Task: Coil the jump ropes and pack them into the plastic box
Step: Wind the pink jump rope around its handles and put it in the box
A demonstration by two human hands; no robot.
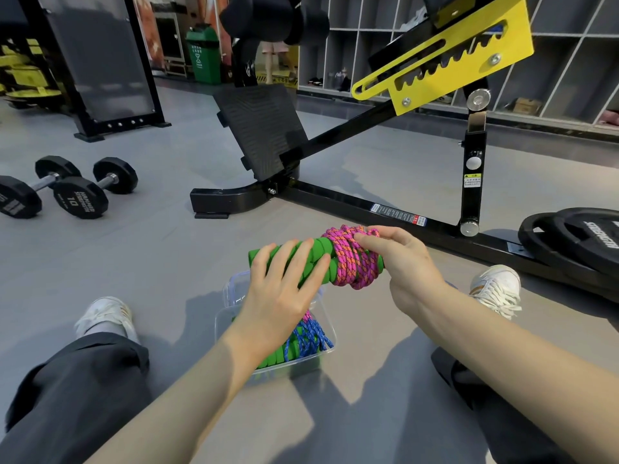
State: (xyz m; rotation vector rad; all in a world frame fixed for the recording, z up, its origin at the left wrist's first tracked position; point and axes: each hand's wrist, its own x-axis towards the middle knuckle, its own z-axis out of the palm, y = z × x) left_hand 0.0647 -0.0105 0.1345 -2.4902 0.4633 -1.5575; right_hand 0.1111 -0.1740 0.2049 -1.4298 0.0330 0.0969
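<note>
Sitting with the grey gym floor (134,262) open to your left, you have less room elsewhere. The black steel bench frame (368,209) runs close behind your hands and the black weight plates (576,242) lie to your right, so favour short, downward moves.

Between your legs stands the clear plastic box (231,286). It looks thin-walled and likely to skid if knocked. A blue braided rope (308,336) with green handles lies in its near end.

Just above the box is the pink-and-orange braided jump rope (348,259), wound around its green foam handles. It is probably light and soft, and the wraps could spring loose.

Your left hand (281,286) wraps the foam handles and your right hand (405,259) pinches the coils. Grip across the wraps and aim for the box's far end.
</note>
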